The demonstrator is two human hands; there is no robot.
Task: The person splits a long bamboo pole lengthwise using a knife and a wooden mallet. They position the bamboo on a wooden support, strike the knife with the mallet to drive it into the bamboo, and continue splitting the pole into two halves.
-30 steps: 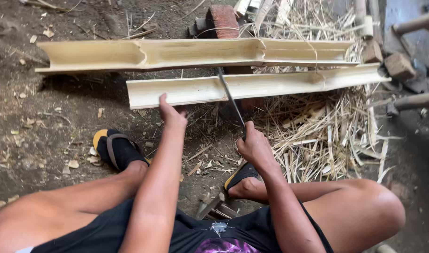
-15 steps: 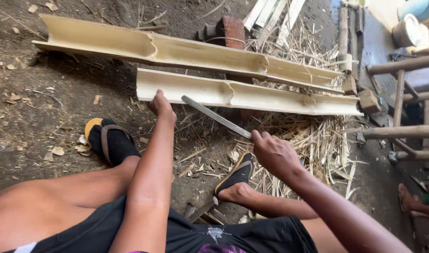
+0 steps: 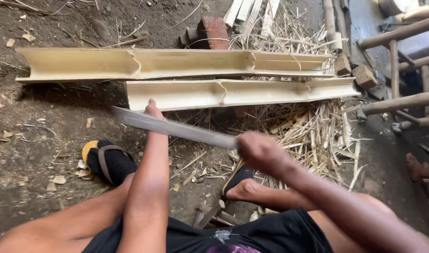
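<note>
The right hand, right of centre in the frame, is clenched around the handle of a long machete, whose flat grey blade runs from the fist up and leftward, crossing over the left forearm and ending left of centre. The blade is slightly blurred. The left hand reaches forward at the centre of the frame, its fingertips at the near edge of the nearer split bamboo half; whether it grips or only rests there I cannot tell, since the fingers are hidden behind the hand.

That nearer bamboo half lies hollow side up across the middle of the frame, its right end over a heap of dry bamboo shavings. Just behind it, touching along part of its length, lies a longer split bamboo half, stretching from the upper left to the upper right. A reddish brick sits beyond them at top centre. On the dirt ground both feet wear sandals, the left sandal black with a yellow edge. Wooden poles cross the right edge
</note>
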